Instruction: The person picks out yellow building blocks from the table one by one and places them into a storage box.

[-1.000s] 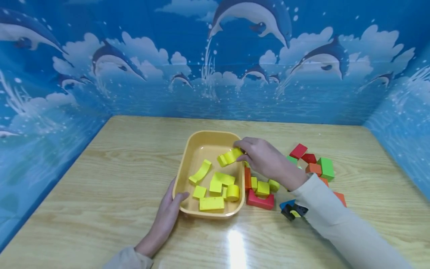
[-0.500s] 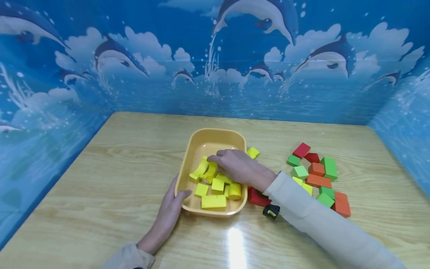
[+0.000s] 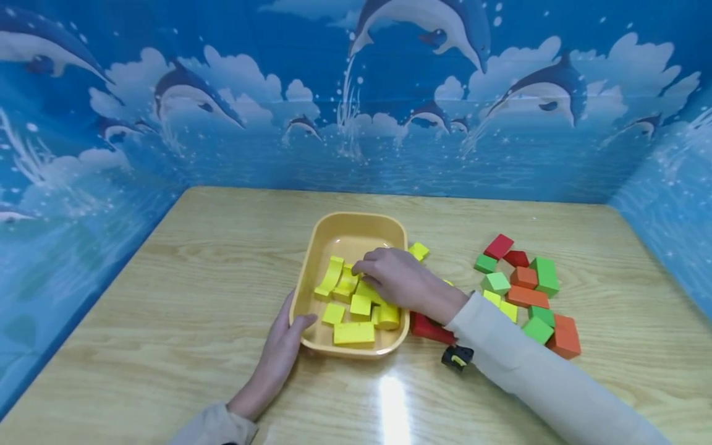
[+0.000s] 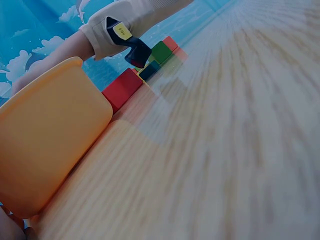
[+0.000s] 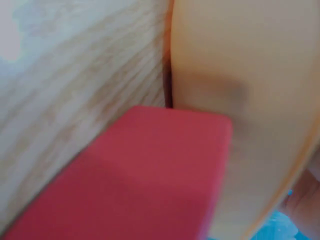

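Observation:
A yellow-orange plastic tray point(image 3: 350, 232) sits on the wooden table with several yellow toy blocks inside. My left hand point(image 3: 275, 349) grips its near left corner, thumb over the rim. Over the tray's right side hovers my right hand point(image 3: 399, 278), fingers loosely bent and holding nothing visible. Just left of its fingertips lies a yellow arched block point(image 3: 345, 287), beside a curved yellow block point(image 3: 330, 278). Nearer me are a yellow rectangular block point(image 3: 354, 333) and a yellow cylinder point(image 3: 389, 317). The right wrist view shows the tray's outer wall point(image 5: 240, 65) beside a red block point(image 5: 150, 170).
Right of the tray, the red block point(image 3: 429, 329) is partly hidden by my right forearm. A yellow block point(image 3: 419, 250) lies by the tray's far right edge. Farther right spread several red, orange, green and yellow blocks point(image 3: 524, 295). Dolphin-print walls point(image 3: 356, 148) surround the table.
My right hand carried the yellow arched block left into the tray and let it go beside the curved block. The hand then drew back slightly right. My left hand stays on the tray.

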The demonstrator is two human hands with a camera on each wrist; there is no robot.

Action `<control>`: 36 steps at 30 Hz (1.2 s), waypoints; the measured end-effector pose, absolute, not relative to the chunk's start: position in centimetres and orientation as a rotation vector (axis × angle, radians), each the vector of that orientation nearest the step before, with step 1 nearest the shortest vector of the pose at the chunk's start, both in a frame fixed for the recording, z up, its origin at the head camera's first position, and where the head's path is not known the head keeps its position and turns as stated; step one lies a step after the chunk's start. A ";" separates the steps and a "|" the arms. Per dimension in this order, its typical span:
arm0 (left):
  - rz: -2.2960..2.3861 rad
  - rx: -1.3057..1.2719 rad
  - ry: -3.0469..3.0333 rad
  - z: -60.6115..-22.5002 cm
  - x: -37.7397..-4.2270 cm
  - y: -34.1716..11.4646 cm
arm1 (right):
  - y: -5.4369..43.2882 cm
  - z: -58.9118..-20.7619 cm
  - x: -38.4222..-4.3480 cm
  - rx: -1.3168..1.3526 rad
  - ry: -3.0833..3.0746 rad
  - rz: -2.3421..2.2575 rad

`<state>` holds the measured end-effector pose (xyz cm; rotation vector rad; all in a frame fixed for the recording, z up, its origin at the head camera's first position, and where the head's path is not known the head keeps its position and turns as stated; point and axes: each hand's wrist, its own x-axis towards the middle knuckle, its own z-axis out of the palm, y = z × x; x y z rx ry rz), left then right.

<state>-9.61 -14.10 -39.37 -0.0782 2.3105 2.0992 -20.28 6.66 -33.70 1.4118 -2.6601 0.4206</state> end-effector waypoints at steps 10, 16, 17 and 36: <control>2.068 -0.080 2.346 -39.3 -9.7 -14.2 | 13.4 -32.3 -19.3 1.199 -2.498 0.588; 2.065 -0.108 2.329 -39.3 -9.6 -14.1 | 18.4 -32.9 -18.2 1.016 -2.731 0.547; 2.062 -0.111 2.330 -39.2 -9.6 -14.1 | 19.3 -33.1 -18.0 0.983 -2.781 0.533; 2.017 -0.140 2.354 -39.1 -9.7 -13.9 | 25.5 -35.8 -14.8 0.723 -3.028 0.668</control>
